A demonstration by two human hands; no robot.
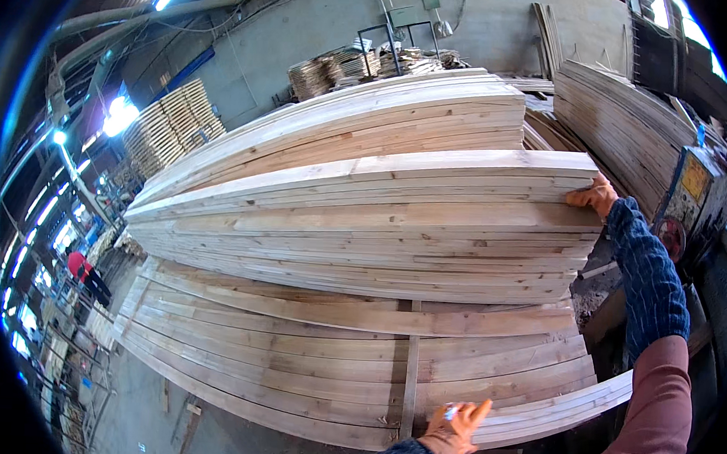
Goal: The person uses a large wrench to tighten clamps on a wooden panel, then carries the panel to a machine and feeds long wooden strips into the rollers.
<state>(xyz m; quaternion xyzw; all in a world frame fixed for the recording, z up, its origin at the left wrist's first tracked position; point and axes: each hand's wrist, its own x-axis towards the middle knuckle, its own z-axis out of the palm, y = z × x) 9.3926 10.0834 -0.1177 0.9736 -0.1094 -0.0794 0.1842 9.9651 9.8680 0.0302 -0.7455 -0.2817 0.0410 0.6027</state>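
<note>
My right hand (595, 196) is closed round the right end of the upper boards (383, 169) on the middle stack; how many boards lie in its grasp I cannot tell. Close to me, my left hand (451, 430) hovers by the lower layer of planks (331, 365), fingers pointing right. A small white-and-blue thing (451, 412) shows at its thumb and fingers, too small to name. Several narrow boards (555, 414) lie together just right of that hand. One crosswise wooden strip (411, 377) runs over the lower planks.
Behind the middle stack rises another lumber stack (435, 116). At right stand a worn machine (698, 195) and more piled boards (616, 117). A person in red (82, 268) bends over far left. Loose wood pieces (191, 428) lie on the floor.
</note>
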